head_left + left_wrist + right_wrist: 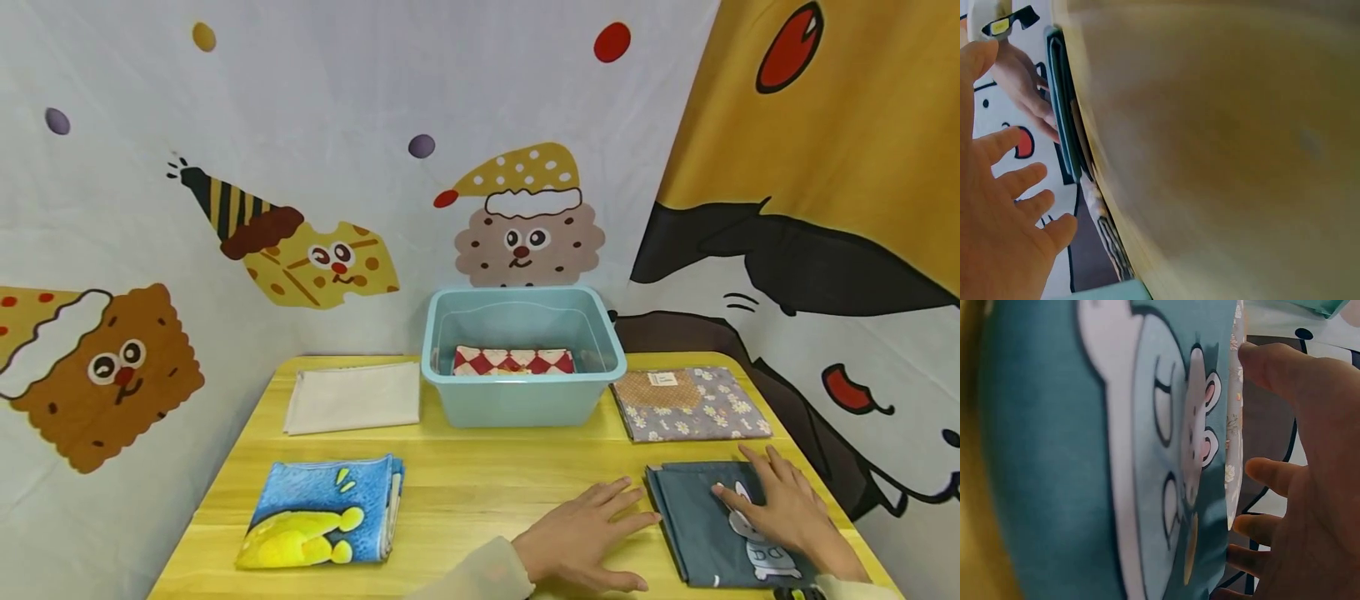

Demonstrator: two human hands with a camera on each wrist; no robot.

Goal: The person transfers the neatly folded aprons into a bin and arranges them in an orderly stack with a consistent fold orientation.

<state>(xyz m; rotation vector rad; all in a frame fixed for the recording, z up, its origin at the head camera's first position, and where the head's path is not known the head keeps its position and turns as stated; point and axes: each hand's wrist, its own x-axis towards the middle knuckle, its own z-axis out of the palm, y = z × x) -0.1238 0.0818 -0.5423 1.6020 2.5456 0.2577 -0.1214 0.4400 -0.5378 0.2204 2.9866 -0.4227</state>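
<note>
Left hand (581,537) beside, right hand (792,510) over dark cloth (693,508), both spread, yellow table (480,492) below, cartoon-printed backdrop (337,92) behind.

Left fingers (636,524) and right fingers (759,467), both spread palm-down.

From head height we overlook the table (457,492); close, sideways wrist views apparently share the teal cloth (712,533).

It's a curtained-off spot here, home or studio, can't tell which: cartoon curtain (337,100), printed with smiling biscuit (108,400) and cheese (300,271), hanging behind a wood-grain table (480,483).
</note>
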